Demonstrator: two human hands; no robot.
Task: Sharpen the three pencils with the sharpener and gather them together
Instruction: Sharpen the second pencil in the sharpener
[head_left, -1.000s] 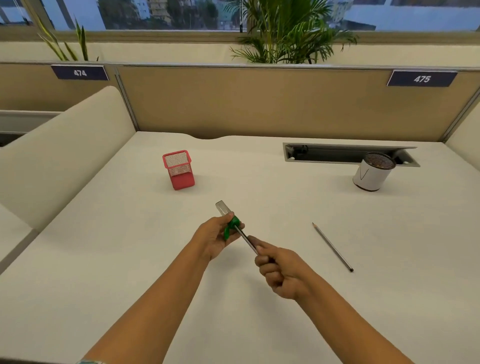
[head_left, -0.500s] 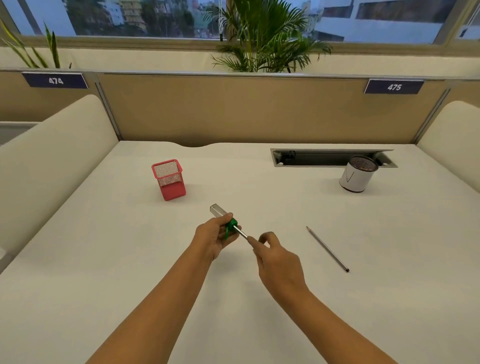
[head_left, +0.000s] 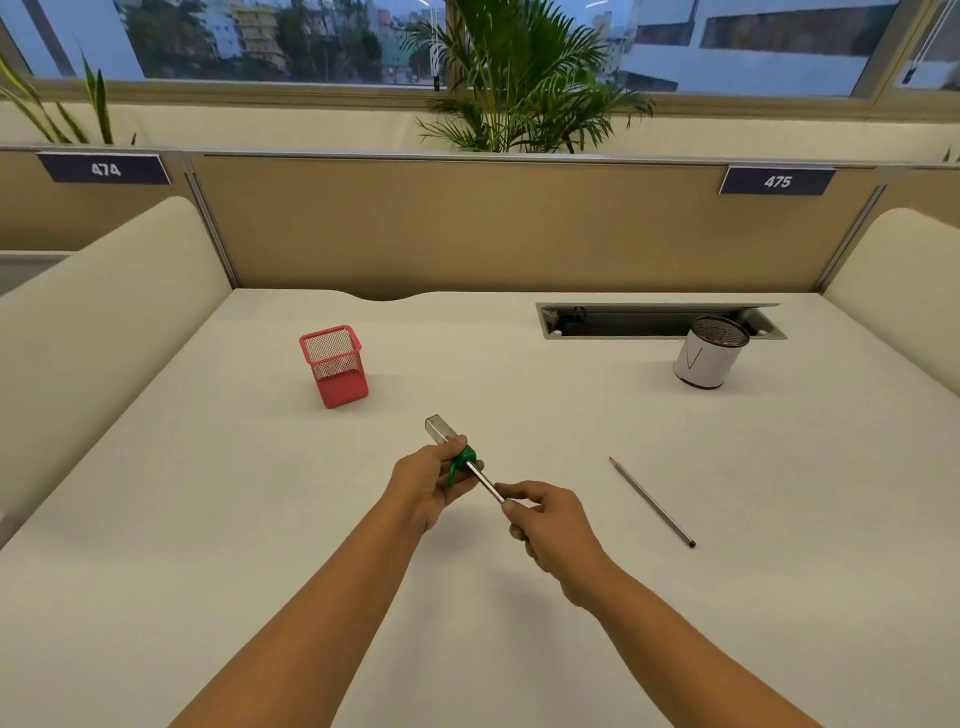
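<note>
Pencil spans both hands, tip inside left-held sharpener.

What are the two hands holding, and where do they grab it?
The left hand grips the sharpener around its green middle. The right hand pinches the pencil at its shaft, just behind the sharpener.

A green sharpener with a clear case is gripped in the left hand, and a pencil is pinched into it by the right hand. Another pencil is seen lying to the right on the desk; a red mesh cup and a white cup are set farther back.
</note>
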